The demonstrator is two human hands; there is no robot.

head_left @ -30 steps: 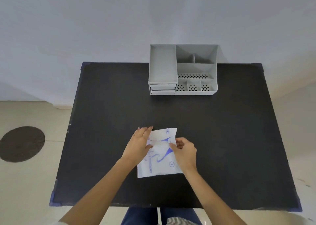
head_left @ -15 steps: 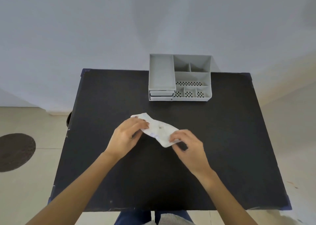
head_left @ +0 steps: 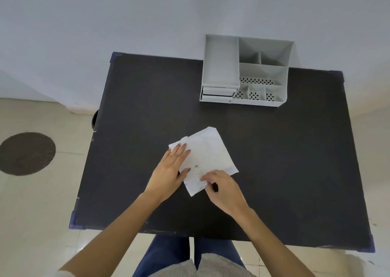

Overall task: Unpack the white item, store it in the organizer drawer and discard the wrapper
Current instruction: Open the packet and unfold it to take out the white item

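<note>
The black table point(head_left: 135, 129) carries a grey organizer point(head_left: 244, 72) at its far edge, its small drawers point(head_left: 218, 93) shut at the front left. Well apart from it, near the middle of the table, lies the white packet point(head_left: 207, 154), plain side up and flat on the surface. The unpacking step looks to be in hand (nothing has come out of the wrapper so far as I can see). The left hand point(head_left: 169, 171) rests on the packet's left edge, fingers point(head_left: 182, 149) spread and flat, pinning rather than gripping. The right hand point(head_left: 223, 187) curls at the near edge, fingertips point(head_left: 203, 178) apparently pinching it, though the pinch itself is hard to make out. Next, a seam must be found and torn open.
</note>
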